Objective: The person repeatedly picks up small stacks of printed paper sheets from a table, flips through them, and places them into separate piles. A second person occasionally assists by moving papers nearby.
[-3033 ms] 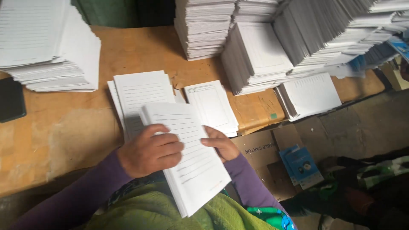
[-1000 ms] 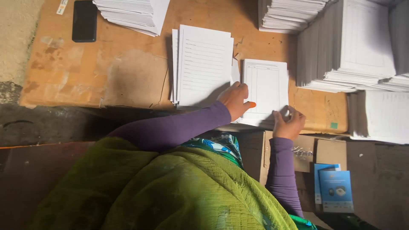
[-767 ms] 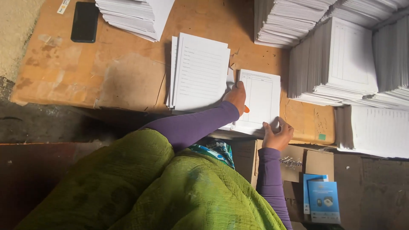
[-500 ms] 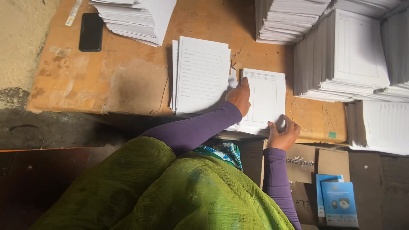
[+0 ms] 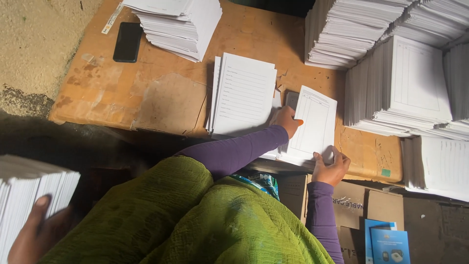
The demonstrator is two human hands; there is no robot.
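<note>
A small pile of white ruled sheets lies at the near edge of the brown wooden table. My left hand, on a long purple sleeve, is curled on the pile's left edge. My right hand grips the pile's near right corner, thumb on top. To the left of the pile lies a larger pile of lined sheets, untouched. A small dark object peeks out between the two piles.
Tall stacks of printed sheets stand at the back left, back middle and right. A black phone lies far left. Cardboard box and blue boxes sit below. Another person's hand holds a sheet stack at lower left.
Three seconds ago both hands held a sheet bundle near my body; now they are on the small pile on the table. Another person's hand with a stack has come into view at lower left.
</note>
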